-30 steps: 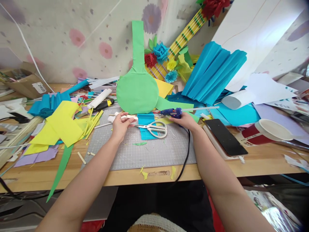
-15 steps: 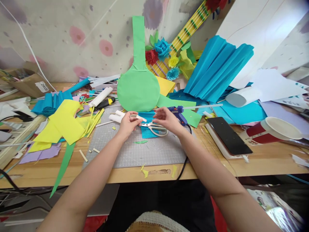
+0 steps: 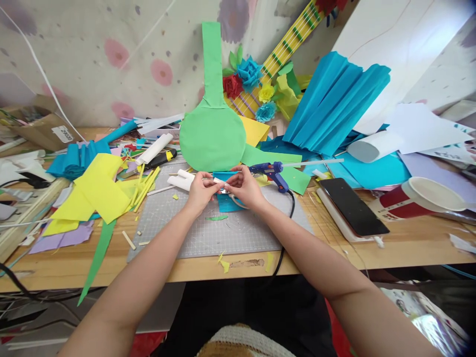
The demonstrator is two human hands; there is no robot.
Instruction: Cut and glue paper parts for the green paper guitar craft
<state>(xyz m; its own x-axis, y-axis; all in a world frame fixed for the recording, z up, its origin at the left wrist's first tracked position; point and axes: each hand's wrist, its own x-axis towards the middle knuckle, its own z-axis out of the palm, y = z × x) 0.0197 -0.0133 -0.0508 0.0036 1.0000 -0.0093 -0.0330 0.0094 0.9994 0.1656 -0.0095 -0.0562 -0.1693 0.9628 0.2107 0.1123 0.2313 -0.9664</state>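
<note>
Over the grey cutting mat [image 3: 256, 233], my left hand [image 3: 201, 193] pinches a small white strip [image 3: 219, 182], perhaps rolled paper; the fingers partly hide it. My right hand [image 3: 246, 189] meets it there, thumb and fingers closed on the strip's other end. Under the hands lie scissors [image 3: 238, 202], mostly covered, and a piece of blue paper [image 3: 229, 205]. White paper rolls [image 3: 180, 181] rest just left of my left hand. Beyond my right hand is a blue glue gun [image 3: 274, 173] with a pale glue stick in its back.
A green banjo-shaped cutout [image 3: 212, 139] stands behind the mat. Yellow paper [image 3: 98, 191] and a utility knife [image 3: 161, 157] lie left. On the right are a phone [image 3: 353, 206], a paper cup [image 3: 416, 199] and pleated blue paper [image 3: 330, 109]. The glue gun's black cord [image 3: 284, 248] crosses the table edge.
My right hand has moved left and closed onto the white strip beside my left hand. It now covers much of the scissors, and the glue gun shows more fully.
</note>
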